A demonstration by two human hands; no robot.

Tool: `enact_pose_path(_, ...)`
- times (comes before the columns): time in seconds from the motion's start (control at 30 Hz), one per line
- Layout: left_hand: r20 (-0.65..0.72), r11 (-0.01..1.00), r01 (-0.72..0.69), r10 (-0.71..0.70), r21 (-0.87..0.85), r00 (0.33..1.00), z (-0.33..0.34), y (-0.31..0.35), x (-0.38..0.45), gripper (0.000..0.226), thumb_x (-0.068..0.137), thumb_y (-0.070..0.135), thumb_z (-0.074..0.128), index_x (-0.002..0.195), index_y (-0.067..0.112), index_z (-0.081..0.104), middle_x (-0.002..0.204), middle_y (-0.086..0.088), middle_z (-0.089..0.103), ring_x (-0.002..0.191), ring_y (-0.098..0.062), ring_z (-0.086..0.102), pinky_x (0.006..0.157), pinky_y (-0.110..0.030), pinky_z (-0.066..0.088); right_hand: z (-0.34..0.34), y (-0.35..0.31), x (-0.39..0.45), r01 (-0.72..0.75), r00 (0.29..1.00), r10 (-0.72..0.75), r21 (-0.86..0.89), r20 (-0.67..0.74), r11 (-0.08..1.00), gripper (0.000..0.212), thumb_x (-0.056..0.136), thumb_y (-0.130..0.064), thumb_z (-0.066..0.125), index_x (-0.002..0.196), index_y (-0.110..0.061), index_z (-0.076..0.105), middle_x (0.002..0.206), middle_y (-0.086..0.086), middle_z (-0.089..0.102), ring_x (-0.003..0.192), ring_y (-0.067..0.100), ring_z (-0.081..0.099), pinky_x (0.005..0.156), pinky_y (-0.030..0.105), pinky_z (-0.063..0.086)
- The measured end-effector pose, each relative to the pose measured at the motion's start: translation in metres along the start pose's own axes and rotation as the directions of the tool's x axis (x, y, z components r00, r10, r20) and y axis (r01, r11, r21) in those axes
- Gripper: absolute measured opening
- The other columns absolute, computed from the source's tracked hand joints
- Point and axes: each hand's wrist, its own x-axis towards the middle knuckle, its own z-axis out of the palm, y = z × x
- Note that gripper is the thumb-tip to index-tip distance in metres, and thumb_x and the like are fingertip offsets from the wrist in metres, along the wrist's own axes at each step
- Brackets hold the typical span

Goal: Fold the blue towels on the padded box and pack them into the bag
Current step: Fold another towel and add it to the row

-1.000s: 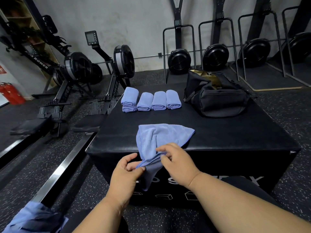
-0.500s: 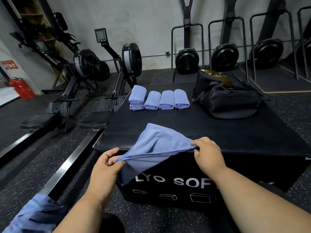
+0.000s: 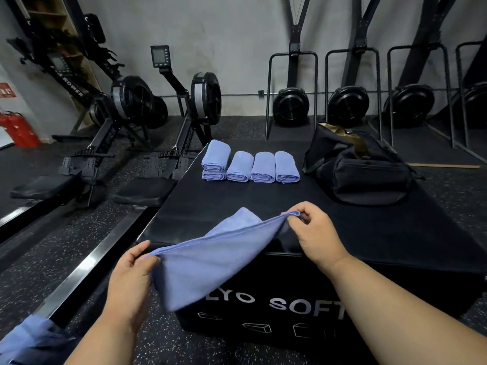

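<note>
Lettering on padded box (image 3: 329,214) front reads "LYO SOFT", rest cut off by right forearm. Blue cloth (image 3: 29,338) at bottom-left corner partly out of frame, type unclear. Duffel bag (image 3: 363,175) sits on box top at far right, mouth open w/ tan lining showing; contents not visible. Folded towels (image 3: 250,164) lined up beside bag, leftmost a stack of two. Left hand (image 3: 131,280) & right hand (image 3: 313,233) each pinch an edge of unfolded blue towel (image 3: 210,262), spread between them over box's near edge.

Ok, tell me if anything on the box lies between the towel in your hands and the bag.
Nothing visible does. The towel hangs between the left hand and right hand at the near edge; the folded towels sit far left, off the line to the bag.
</note>
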Motion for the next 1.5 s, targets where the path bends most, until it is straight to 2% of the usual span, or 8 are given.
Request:
enact_pose_path(0.2,-0.105,0.996,0.084,-0.081,0.023,0.991,-0.030,-0.020,0.031,0.041,0.094,0.000,0.066,0.130,0.020,0.065,0.109,-0.009,0.073,0.087,-0.017,0.064,0.076,-0.034,0.050,0.065,-0.009,0.056,-0.126,0.987,0.130,-0.045,0.090,0.991,0.010,0.098,-0.012,0.059,0.088,-0.013,0.064,0.067,-0.010,0.056,0.061,0.006,0.047,0.057,0.023,0.039)
enact_pose_path(0.37,-0.159,0.992,0.097,-0.083,0.085,0.984,-0.041,-0.029,0.055,0.040,0.086,0.007,0.071,0.122,0.022,0.069,0.102,-0.005,0.077,0.087,-0.020,0.069,0.085,-0.042,0.057,0.107,0.007,0.099,-0.267,0.935,0.287,-0.118,0.210,0.956,0.014,0.101,-0.024,0.057,0.099,-0.013,0.065,0.088,-0.002,0.063,0.079,0.013,0.054,0.074,0.032,0.042)
enact_pose_path(0.6,-0.208,0.985,0.126,-0.098,0.121,0.973,-0.043,-0.032,0.076,0.035,0.078,0.011,0.072,0.110,0.026,0.070,0.099,-0.001,0.078,0.089,-0.023,0.072,0.092,-0.049,0.058,0.126,0.037,0.123,-0.134,0.937,0.283,-0.535,0.207,0.834,0.013,0.101,-0.028,0.056,0.098,-0.017,0.063,0.101,0.002,0.069,0.088,0.015,0.059,0.073,0.030,0.045)
enact_pose_path(1.0,-0.231,0.986,0.159,-0.143,0.052,0.962,-0.039,-0.035,0.080,0.032,0.076,0.013,0.073,0.106,0.022,0.071,0.104,-0.004,0.077,0.091,-0.025,0.073,0.084,-0.044,0.057,0.138,0.035,0.132,-0.242,0.923,0.341,-0.420,0.179,0.875,0.021,0.099,-0.033,0.064,0.103,-0.013,0.068,0.098,0.000,0.072,0.087,0.017,0.064,0.076,0.032,0.050)
enact_pose_path(1.1,-0.235,0.985,0.166,-0.150,0.051,0.960,-0.040,-0.035,0.080,0.032,0.074,0.015,0.073,0.105,0.022,0.071,0.105,-0.007,0.077,0.091,-0.026,0.072,0.085,-0.044,0.056,0.130,0.027,0.119,-0.236,0.929,0.322,-0.380,0.181,0.894,0.020,0.096,-0.041,0.067,0.108,-0.025,0.068,0.106,-0.008,0.072,0.094,0.010,0.066,0.081,0.029,0.050)
enact_pose_path(1.2,-0.235,0.986,0.161,-0.146,0.047,0.961,-0.040,-0.035,0.081,0.027,0.083,0.007,0.071,0.106,0.021,0.070,0.107,-0.007,0.075,0.094,-0.026,0.071,0.087,-0.044,0.055,0.108,0.020,0.098,-0.210,0.940,0.294,-0.387,0.174,0.898,0.018,0.094,-0.025,0.062,0.111,-0.029,0.064,0.098,-0.006,0.072,0.081,0.009,0.065,0.074,0.025,0.049)
enact_pose_path(1.33,-0.242,0.987,0.153,-0.139,0.043,0.960,-0.038,-0.035,0.082,0.026,0.086,0.004,0.070,0.107,0.021,0.071,0.108,-0.007,0.075,0.092,-0.024,0.068,0.087,-0.042,0.054,0.076,0.028,0.066,-0.180,0.930,0.305,-0.470,0.205,0.864,0.006,0.086,-0.014,0.065,0.086,-0.013,0.072,0.077,-0.003,0.071,0.068,0.012,0.059,0.065,0.028,0.048)
enact_pose_path(1.5,-0.252,0.990,0.141,-0.133,0.015,0.958,-0.030,-0.031,0.078,0.025,0.088,0.003,0.068,0.106,0.021,0.070,0.104,-0.006,0.073,0.089,-0.021,0.065,0.086,-0.038,0.053,0.061,0.026,0.050,-0.123,0.911,0.269,-0.415,0.314,0.902,0.015,0.095,-0.028,0.073,0.084,-0.020,0.079,0.094,0.004,0.074,0.080,0.009,0.065,0.074,0.021,0.048)
